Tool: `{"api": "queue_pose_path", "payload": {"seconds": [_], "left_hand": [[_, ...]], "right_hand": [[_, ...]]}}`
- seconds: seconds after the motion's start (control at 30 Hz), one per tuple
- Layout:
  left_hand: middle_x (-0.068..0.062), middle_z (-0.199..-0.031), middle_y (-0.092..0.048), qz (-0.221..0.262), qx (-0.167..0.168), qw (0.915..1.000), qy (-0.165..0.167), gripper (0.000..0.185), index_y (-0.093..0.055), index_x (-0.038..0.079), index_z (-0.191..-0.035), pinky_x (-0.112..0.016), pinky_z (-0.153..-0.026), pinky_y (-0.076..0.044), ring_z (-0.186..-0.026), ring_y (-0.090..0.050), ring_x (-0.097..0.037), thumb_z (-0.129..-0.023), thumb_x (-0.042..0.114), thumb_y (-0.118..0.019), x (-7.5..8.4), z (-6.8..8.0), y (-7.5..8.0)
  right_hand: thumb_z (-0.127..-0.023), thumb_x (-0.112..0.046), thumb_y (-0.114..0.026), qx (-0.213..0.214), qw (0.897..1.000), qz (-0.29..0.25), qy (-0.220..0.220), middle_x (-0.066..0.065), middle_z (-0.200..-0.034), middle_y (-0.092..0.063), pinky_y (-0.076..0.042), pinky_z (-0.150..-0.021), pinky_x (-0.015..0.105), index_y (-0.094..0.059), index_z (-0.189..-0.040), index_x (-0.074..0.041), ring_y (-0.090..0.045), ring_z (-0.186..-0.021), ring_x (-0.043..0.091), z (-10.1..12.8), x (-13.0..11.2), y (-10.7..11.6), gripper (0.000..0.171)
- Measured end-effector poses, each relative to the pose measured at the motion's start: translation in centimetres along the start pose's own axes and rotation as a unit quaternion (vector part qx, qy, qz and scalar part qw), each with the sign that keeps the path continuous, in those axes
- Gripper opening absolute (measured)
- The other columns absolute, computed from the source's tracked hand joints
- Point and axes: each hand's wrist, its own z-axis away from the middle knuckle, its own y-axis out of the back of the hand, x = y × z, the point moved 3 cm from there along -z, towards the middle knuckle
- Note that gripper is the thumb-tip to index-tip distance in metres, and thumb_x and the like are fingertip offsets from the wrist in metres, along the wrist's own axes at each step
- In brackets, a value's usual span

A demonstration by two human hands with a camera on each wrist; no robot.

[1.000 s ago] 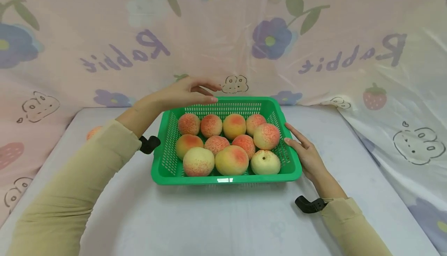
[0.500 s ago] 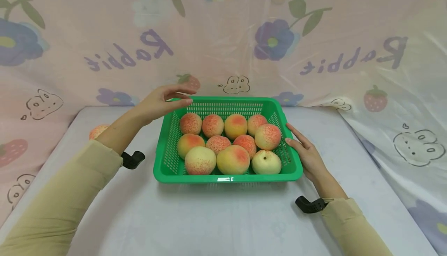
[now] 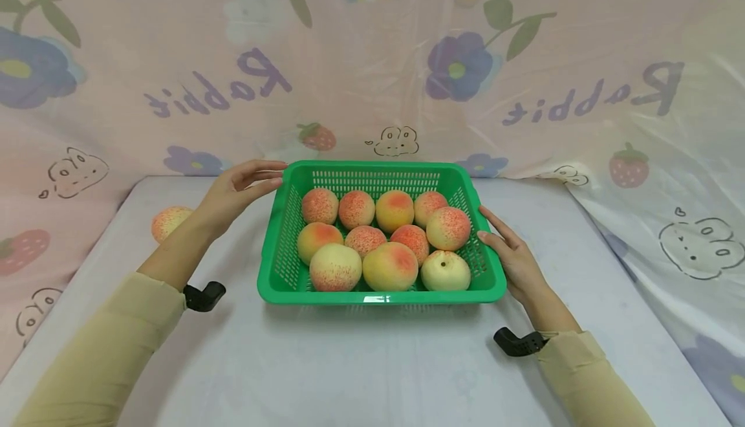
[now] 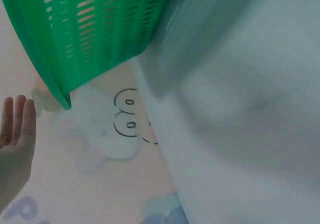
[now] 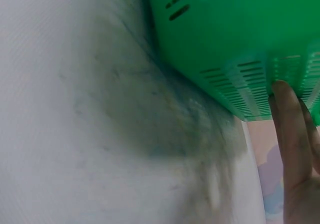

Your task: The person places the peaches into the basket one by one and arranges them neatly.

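Observation:
A green plastic basket (image 3: pixel 378 297) with slotted walls sits mid-table, holding several peaches (image 3: pixel 391 265) in red, yellow and cream. My left hand (image 3: pixel 241 191) is at its far left corner, fingers extended and relaxed, fingertips right by the rim. In the left wrist view that hand (image 4: pixel 19 139) shows straight fingers with nothing in them, beside the basket's outer wall (image 4: pixel 100 33). On the other side my right hand (image 3: pixel 518 262) holds the basket's right edge, thumb over the rim. The right wrist view has its fingers (image 5: pixel 292 129) against the slotted wall from outside.
One more peach (image 3: pixel 169 223) lies on the white-covered table (image 3: pixel 372 362) to the left, partly hidden behind my left forearm. A patterned cloth curtain (image 3: pixel 361 58) hangs at the back and both sides. Black wrist cameras (image 3: pixel 204 296) sit on both sleeves.
My left hand has moved left and down, from above the basket's far rim to its far left corner. More of the loose peach shows. The right hand stays on the basket.

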Motion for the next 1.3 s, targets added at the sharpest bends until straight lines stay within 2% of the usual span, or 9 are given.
{"api": "queue_pose_path", "payload": {"seconds": [0.23, 0.43, 0.57, 0.73, 0.93, 1.0, 1.13, 1.2, 1.3], "left_hand": [[0.008, -0.130, -0.055, 0.008, 0.032, 0.9995, -0.003, 0.040, -0.058, 0.020, -0.132, -0.049, -0.111, -0.030, -0.121, -0.049, -0.006, -0.094, 0.031, -0.063, -1.1, 0.8, 0.8], [0.011, -0.122, -0.060, 0.029, 0.082, 0.9956, -0.035, 0.037, -0.060, 0.012, -0.128, -0.020, -0.098, -0.043, -0.115, -0.053, -0.004, -0.093, 0.021, -0.065, -2.1, 1.6, 1.4], [0.008, -0.117, -0.062, 0.059, 0.138, 0.9864, -0.067, 0.031, -0.065, 0.010, -0.120, -0.011, -0.086, -0.046, -0.108, -0.056, -0.006, -0.089, 0.011, -0.068, -3.0, 2.3, 2.0], [0.007, -0.112, -0.065, 0.043, 0.218, 0.9710, -0.087, 0.029, -0.067, 0.013, -0.114, -0.012, -0.088, -0.045, -0.105, -0.057, -0.005, -0.086, 0.008, -0.072, -3.8, 2.9, 2.8], [0.016, -0.108, -0.066, -0.023, 0.280, 0.9583, -0.049, 0.029, -0.068, 0.013, -0.113, -0.019, -0.098, -0.037, -0.109, -0.053, -0.001, -0.085, 0.017, -0.074, -4.8, 3.5, 3.8], [0.021, -0.108, -0.064, -0.029, 0.292, 0.9558, -0.017, 0.030, -0.069, 0.016, -0.114, -0.025, -0.107, -0.031, -0.120, -0.048, -0.004, -0.085, 0.022, -0.075, -5.2, 3.9, 4.1], [0.016, -0.121, -0.060, -0.023, 0.311, 0.9497, 0.024, 0.033, -0.070, 0.021, -0.115, -0.039, -0.118, -0.014, -0.139, -0.033, -0.015, -0.083, 0.025, -0.077, -6.0, 4.6, 4.7], [0.015, -0.125, -0.057, -0.028, 0.324, 0.9451, 0.030, 0.035, -0.070, 0.021, -0.116, -0.039, -0.118, -0.012, -0.138, -0.031, -0.014, -0.082, 0.023, -0.078, -6.4, 4.9, 5.1], [0.017, -0.126, -0.054, -0.040, 0.344, 0.9375, 0.031, 0.039, -0.069, 0.019, -0.118, -0.036, -0.113, -0.016, -0.126, -0.031, -0.002, -0.080, 0.017, -0.079, -7.2, 5.1, 5.9]], "right_hand": [[-0.099, -0.024, -0.054, -0.003, 1.000, -0.006, 0.008, -0.014, -0.113, -0.064, -0.056, -0.076, 0.024, -0.029, -0.152, -0.031, -0.066, -0.094, 0.005, 0.0, 0.0, 0.1, 0.059], [-0.100, -0.023, -0.054, -0.007, 1.000, -0.009, 0.012, -0.013, -0.113, -0.064, -0.056, -0.076, 0.024, -0.029, -0.152, -0.030, -0.066, -0.095, 0.005, 0.0, 0.0, 0.1, 0.058], [-0.100, -0.022, -0.053, -0.011, 1.000, -0.013, 0.014, -0.013, -0.115, -0.063, -0.056, -0.076, 0.024, -0.029, -0.152, -0.030, -0.066, -0.096, 0.005, 0.0, 0.0, 0.0, 0.058], [-0.100, -0.022, -0.053, -0.010, 1.000, -0.014, 0.013, -0.013, -0.113, -0.064, -0.057, -0.075, 0.024, -0.029, -0.152, -0.030, -0.066, -0.094, 0.006, 0.0, 0.1, 0.1, 0.058], [-0.100, -0.023, -0.054, -0.008, 1.000, -0.014, 0.009, -0.012, -0.110, -0.066, -0.057, -0.075, 0.025, -0.029, -0.152, -0.031, -0.067, -0.093, 0.006, 0.0, 0.2, 0.2, 0.058], [-0.099, -0.023, -0.054, -0.008, 1.000, -0.014, 0.008, -0.013, -0.110, -0.066, -0.057, -0.075, 0.025, -0.029, -0.152, -0.031, -0.067, -0.093, 0.005, 0.0, 0.2, 0.2, 0.058], [-0.100, -0.023, -0.054, -0.006, 1.000, -0.011, 0.008, -0.013, -0.111, -0.065, -0.057, -0.075, 0.024, -0.029, -0.151, -0.031, -0.066, -0.093, 0.005, 0.0, 0.1, 0.2, 0.058], [-0.100, -0.023, -0.054, -0.006, 1.000, -0.011, 0.008, -0.013, -0.112, -0.064, -0.057, -0.075, 0.024, -0.029, -0.151, -0.031, -0.066, -0.093, 0.005, 0.0, 0.1, 0.2, 0.058], [-0.100, -0.023, -0.054, -0.006, 1.000, -0.014, 0.008, -0.013, -0.112, -0.064, -0.057, -0.075, 0.024, -0.030, -0.151, -0.031, -0.066, -0.093, 0.005, -0.1, 0.1, 0.1, 0.057]]}}
